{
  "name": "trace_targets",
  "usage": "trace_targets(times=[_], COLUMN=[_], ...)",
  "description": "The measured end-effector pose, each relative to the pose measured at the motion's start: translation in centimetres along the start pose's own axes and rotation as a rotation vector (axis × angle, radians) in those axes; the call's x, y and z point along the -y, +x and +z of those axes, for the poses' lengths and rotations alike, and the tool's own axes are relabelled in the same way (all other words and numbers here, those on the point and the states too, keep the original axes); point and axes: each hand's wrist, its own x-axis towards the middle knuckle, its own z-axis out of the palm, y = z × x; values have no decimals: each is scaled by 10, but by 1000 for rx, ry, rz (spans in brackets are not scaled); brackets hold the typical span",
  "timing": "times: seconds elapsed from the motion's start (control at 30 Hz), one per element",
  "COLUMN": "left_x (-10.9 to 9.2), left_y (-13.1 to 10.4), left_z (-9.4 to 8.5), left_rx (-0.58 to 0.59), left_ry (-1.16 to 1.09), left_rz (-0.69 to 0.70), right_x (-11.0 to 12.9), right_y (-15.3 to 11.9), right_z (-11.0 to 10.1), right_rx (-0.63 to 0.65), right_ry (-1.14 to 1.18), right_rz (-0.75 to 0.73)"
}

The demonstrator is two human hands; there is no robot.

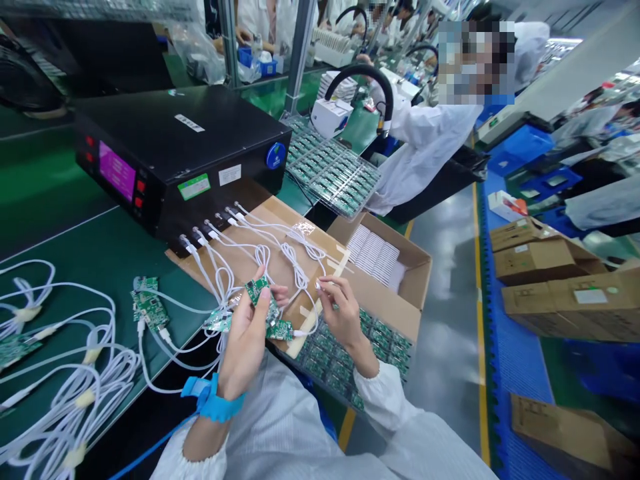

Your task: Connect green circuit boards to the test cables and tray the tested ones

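Observation:
My left hand (253,327), with a blue wrist strap (215,398) below it, grips a green circuit board (263,298) between thumb and fingers. To its right, my right hand (343,310) pinches the small white end of a cable (318,284). The two hands are apart. Just under the left hand, another circuit board (280,330) has a white cable plugged into it. More boards (150,303) with white cables attached lie on the green bench to the left. White cables (260,253) run over a cardboard sheet from a black test box (180,147) with a lit pink screen.
A tray of circuit boards (325,360) sits beside my lap. Behind it stands a cardboard box (417,267) holding white parts. Coiled cables (95,393) cover the bench's left side. A co-worker in white (430,140) sits beyond another board tray (345,180). Cartons (555,300) line the right.

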Motion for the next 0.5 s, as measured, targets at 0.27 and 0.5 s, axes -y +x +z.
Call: trace_targets(times=[0.27,0.5], left_x=[-5,-1], left_y=[17,18], left_z=[25,32], left_rx=[-117,-137], left_ry=[-286,-362], left_rz=[103,108], right_x=[25,37], right_y=[12,17], right_z=[3,3], right_rx=[109,93], right_ry=[82,36], right_rz=[-215,-301])
